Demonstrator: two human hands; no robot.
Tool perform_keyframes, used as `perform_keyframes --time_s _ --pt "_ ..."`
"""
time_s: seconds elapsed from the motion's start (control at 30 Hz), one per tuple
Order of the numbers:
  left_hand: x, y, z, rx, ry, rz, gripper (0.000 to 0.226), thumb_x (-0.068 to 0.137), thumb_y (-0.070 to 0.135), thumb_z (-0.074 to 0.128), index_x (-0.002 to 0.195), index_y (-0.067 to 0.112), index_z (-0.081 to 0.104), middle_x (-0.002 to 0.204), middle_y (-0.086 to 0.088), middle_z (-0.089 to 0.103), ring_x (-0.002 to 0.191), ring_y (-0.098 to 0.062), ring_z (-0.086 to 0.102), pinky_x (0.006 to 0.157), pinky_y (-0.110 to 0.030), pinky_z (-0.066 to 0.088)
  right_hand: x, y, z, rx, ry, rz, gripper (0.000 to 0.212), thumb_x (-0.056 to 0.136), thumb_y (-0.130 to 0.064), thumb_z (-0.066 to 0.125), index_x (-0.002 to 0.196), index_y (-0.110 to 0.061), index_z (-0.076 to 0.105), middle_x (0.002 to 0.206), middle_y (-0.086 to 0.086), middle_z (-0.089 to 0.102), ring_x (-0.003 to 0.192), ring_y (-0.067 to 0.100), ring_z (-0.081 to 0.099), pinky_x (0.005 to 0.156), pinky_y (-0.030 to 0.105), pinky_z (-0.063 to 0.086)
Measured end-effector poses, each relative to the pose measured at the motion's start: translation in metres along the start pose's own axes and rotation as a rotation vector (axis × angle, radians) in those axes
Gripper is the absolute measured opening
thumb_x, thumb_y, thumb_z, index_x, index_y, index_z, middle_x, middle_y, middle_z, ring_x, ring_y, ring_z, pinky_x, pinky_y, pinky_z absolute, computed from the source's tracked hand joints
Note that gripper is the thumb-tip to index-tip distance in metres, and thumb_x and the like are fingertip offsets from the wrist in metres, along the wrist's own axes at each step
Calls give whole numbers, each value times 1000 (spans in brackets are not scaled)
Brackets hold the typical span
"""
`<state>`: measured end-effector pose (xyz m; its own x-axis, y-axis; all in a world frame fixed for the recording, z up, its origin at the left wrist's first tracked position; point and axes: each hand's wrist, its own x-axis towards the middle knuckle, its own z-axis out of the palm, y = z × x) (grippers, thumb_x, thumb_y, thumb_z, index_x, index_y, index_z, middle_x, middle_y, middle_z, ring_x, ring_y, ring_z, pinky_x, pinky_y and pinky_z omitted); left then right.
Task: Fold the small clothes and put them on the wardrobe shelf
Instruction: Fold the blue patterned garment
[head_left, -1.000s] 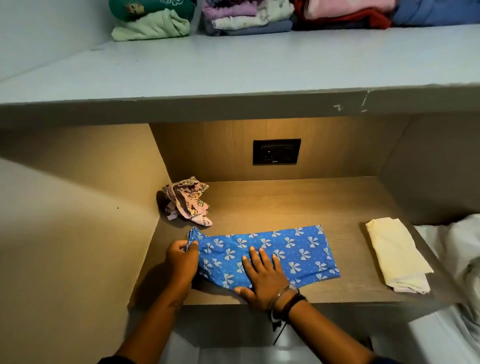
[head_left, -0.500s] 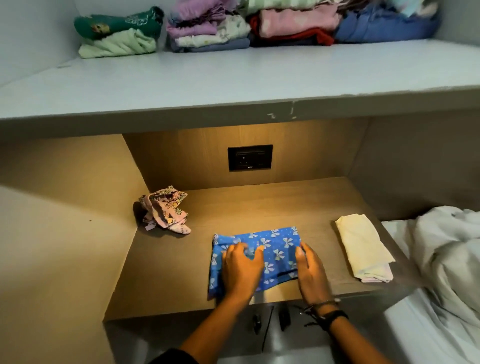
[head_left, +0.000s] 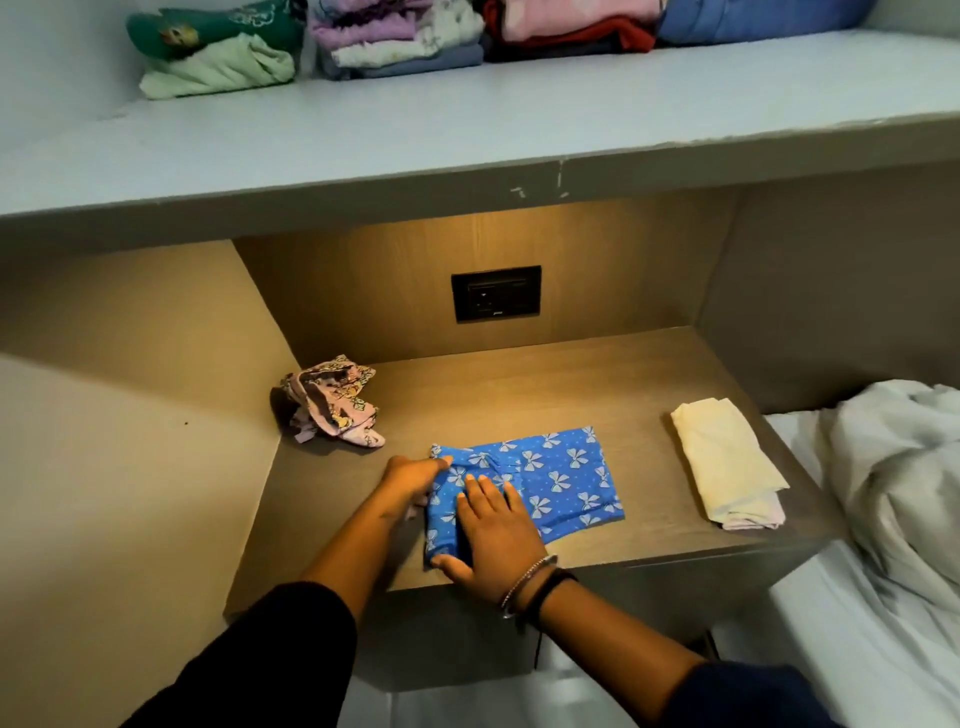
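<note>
Blue garment (head_left: 563, 478) (no legible label), right hand (head_left: 496, 530) flat

The right hand (head_left: 493, 535) lay flat, palm down, fingers spread; the left hand (head_left: 410, 483) reached forward beside it, fingers apparently curled; both forearms were extended.

Stacked clothes (head_left: 405, 41) cut off at top edge, prob. folded.

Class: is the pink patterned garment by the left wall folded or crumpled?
Crumpled. The pink patterned garment sits in an uneven bunched heap with no flat, squared edges.
</note>
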<state>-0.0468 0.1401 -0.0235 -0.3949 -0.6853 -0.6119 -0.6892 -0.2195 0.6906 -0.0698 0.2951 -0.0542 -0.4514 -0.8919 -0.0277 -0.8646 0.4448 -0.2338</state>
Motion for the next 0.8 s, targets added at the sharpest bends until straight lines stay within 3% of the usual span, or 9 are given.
perform_keyframes --time_s 0.07,0.17,0.27,0.33,0.4,0.47,0.6,0.7,0.8 --pt "8 -1 -1 32 -16 5 25 79 29 76 74 10 61 59 -4 51 45 -16 41 50 -22 26 7 -12 12 -87 -56 45 93 83 -72 35 148 -5 25 158 20 17 147 34 11 118 56 1" --pt "15 -1 -2 28 -31 53 21 79 20 74 85 2 64 59 -9 52 46 -18 42 48 -23 29 11 -23 25 -132 -41 132 92 82 -73 36 141 -3 37 154 25 27 144 39 20 117 59 2" --pt "14 0 -2 -12 -87 116 10 80 12 65 84 2 65 74 -15 62 63 -24 57 60 -32 47 12 -29 22 -107 25 163 67 81 -59 47 118 -5 57 137 27 49 131 42 39 116 60 16" --pt "14 2 -1 -26 -100 146 7 81 8 60 74 8 59 73 -15 58 60 -23 54 59 -32 49 9 -31 16 -82 99 129 43 80 -44 51 101 -8 62 111 21 63 110 37 56 110 55 31" --pt "12 9 -1 -23 -89 169 12 81 9 59 70 10 54 65 -14 55 51 -21 50 53 -29 46 3 -30 6 82 245 141 21 76 -33 55 78 -12 59 79 12 64 80 30 61 87 42 50" --pt "6 22 3 -5 -62 203 15 80 12 60 67 8 53 54 -12 51 35 -19 45 42 -21 42 -3 -23 -5 369 358 255 15 80 -24 54 70 -14 49 69 9 57 66 27 52 63 33 40" --pt "-9 56 32 12 -72 275 17 78 14 59 66 4 58 44 -6 51 26 -15 47 33 -15 35 -10 9 -24 937 492 531 33 86 -13 57 59 -19 39 54 -4 40 49 8 33 47 25 27" --pt "-22 74 67 56 -102 331 19 76 18 61 60 7 56 46 -4 51 29 -16 47 33 -15 33 -17 42 -33 1172 542 722 36 86 -9 59 55 -17 41 55 -3 42 52 10 36 47 19 31" --pt "-29 83 102 63 -135 399 30 77 34 66 58 15 53 49 -3 54 30 -16 43 37 -16 31 -26 81 -32 1395 549 882 21 87 -11 57 72 4 59 71 11 57 69 20 51 65 31 44"
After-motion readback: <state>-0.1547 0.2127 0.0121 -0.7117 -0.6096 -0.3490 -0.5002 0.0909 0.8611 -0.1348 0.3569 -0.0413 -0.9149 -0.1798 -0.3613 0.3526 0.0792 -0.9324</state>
